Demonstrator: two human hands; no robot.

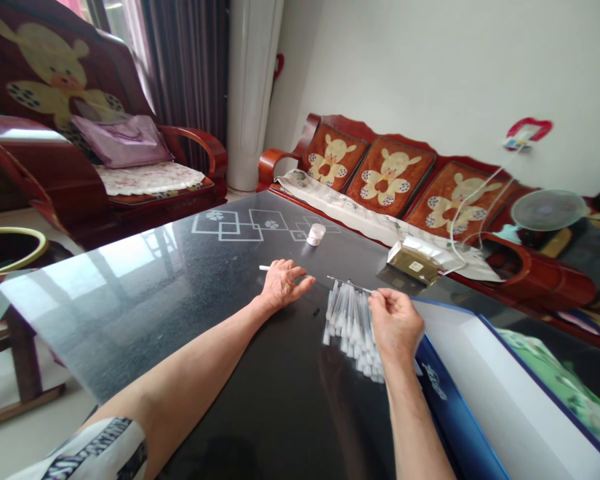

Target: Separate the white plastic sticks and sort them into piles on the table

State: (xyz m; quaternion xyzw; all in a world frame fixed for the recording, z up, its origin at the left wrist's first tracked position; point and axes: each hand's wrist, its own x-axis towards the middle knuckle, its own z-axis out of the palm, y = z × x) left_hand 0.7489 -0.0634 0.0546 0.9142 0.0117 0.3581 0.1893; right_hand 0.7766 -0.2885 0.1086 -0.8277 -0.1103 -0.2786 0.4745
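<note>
My left hand (283, 285) is curled over a slim white pen barrel (264, 268), whose end sticks out on the left; the fingers hide its middle. Between the thumb and fingertips of my right hand (397, 320) is a thin pen refill (351, 284), pointing left toward my left hand. Below the refill lies a pile of clear, white-ended pen barrels (353, 327) on the dark glossy table (200, 333). A small black piece (317, 311), perhaps a cap, lies between my hands.
Beyond my hands stands a small white round container (316, 234). A tissue box (415, 261) sits at the far right edge. Close on my right is an open blue box (455, 387) with a white inside and green packaging (555, 373) beside it. A wooden sofa (360, 180) stands behind.
</note>
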